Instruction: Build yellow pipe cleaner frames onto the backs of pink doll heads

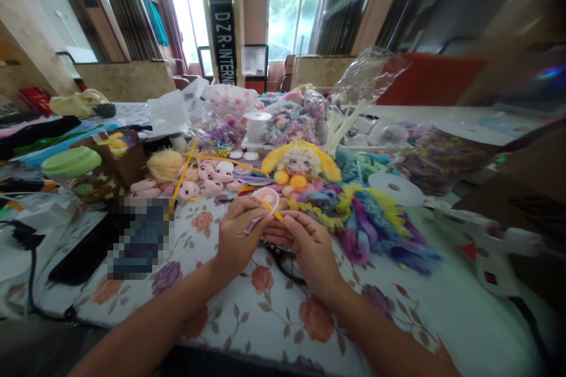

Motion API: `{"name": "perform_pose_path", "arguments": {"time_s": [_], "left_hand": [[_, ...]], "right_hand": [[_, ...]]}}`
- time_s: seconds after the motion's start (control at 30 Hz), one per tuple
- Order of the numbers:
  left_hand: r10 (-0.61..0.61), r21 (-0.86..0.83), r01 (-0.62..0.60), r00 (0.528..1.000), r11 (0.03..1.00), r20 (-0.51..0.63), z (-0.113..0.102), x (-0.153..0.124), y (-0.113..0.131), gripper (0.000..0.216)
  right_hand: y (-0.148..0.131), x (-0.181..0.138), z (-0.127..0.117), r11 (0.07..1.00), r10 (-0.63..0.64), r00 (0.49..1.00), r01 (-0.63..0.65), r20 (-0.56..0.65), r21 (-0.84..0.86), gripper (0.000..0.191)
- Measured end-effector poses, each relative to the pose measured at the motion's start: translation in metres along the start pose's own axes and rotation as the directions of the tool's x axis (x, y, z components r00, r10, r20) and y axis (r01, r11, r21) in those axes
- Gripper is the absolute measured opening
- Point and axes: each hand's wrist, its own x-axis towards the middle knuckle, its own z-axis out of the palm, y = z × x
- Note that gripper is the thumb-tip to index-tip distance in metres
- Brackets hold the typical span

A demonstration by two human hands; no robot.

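Note:
My left hand [241, 230] is closed on a pale pink, hollow doll face piece [270, 194], its rim towards me. A short yellow pipe cleaner [278, 216] runs from that piece into the fingers of my right hand [312, 247], pinched by thumb and forefinger. Both hands are close together above the flowered tablecloth. Beneath them lie black-handled scissors [289, 271], partly hidden. Just beyond sits a finished-looking doll [300, 160] with yellow ears and orange pompoms. Several pink doll faces [215, 174] lie to its left, with long yellow pipe cleaners [183, 174] across and beside them.
At right lie a glue gun [495, 253], a white spool [395, 188] and colourful fuzzy strips [362, 227]. Plastic bags [371, 76] and doll parts heap up behind. Leftward stand a green-lidded jar [73, 168], a cardboard box [121, 159] and a dark phone-like slab [88, 247].

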Motion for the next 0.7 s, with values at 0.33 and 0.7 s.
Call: {"name": "perform_pose_path", "arguments": {"time_s": [0.33, 0.7], "left_hand": [[0.116, 0.002, -0.116, 0.993, 0.993, 0.006, -0.0003, 0.0008, 0.0000, 0.016], [0.059, -0.032, -0.058, 0.997, 0.998, 0.055, 0.0004, -0.0013, 0.0046, 0.014]], "right_hand": [[-0.0009, 0.0001, -0.0011, 0.998, 0.016, 1.000, -0.017, -0.013, -0.064, 0.024], [-0.0007, -0.0017, 0.0002, 0.994, -0.012, 0.999, 0.008, -0.039, -0.107, 0.026]]}}
